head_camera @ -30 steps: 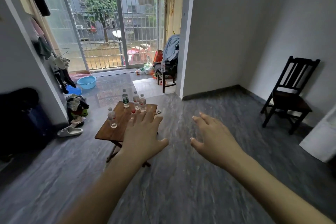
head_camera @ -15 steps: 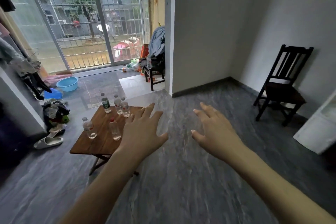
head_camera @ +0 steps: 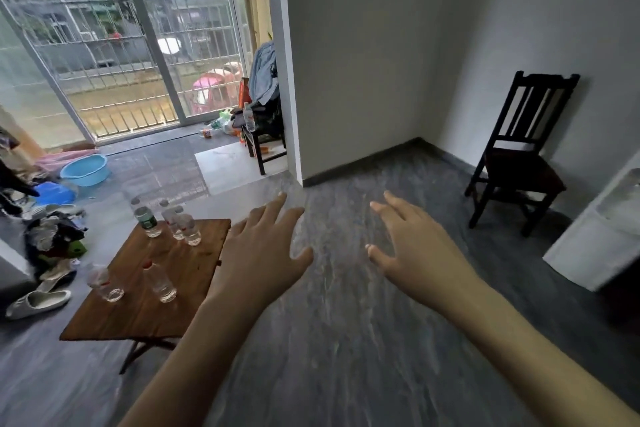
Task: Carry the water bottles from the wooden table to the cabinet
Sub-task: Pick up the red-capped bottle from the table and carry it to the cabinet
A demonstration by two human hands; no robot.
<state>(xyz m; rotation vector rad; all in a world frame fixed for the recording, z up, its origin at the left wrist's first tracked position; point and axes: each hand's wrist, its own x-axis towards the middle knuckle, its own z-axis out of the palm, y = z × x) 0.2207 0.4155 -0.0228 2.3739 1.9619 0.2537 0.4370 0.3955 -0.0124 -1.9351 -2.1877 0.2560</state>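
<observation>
Water bottles stand on the wooden table (head_camera: pixel 145 308), five of them, none touched by either hand. Both hands are stretched forward in the air with fingers spread and relaxed, holding nothing: the left hand (head_camera: pixel 263 253) hangs over the right edge of the table, palm down, and the right hand (head_camera: pixel 412 246) is out over the grey floor (head_camera: pixel 346 340), well apart from the table. Nearest the left hand, a red-capped bottle (head_camera: pixel 160 282) stands upright toward the middle of the tabletop, and a second clear bottle (head_camera: pixel 104 282) stands to its left near the table's left edge; its cap is too blurred to make out. At the far end three more stand close together: a green-labelled bottle (head_camera: pixel 145 218) on the left, then two clear bottles (head_camera: pixel 171 220) (head_camera: pixel 188 227) just beside each other. Left of the table, a pile of clothes (head_camera: pixel 52 236) and a pale slipper (head_camera: pixel 38 302) lie on the floor, with a blue basin (head_camera: pixel 85 170) farther back by the barred glass door (head_camera: pixel 131 38). A dark wooden chair (head_camera: pixel 519 156) stands against the right wall, and a white unit (head_camera: pixel 602 236) shows at the right edge.
</observation>
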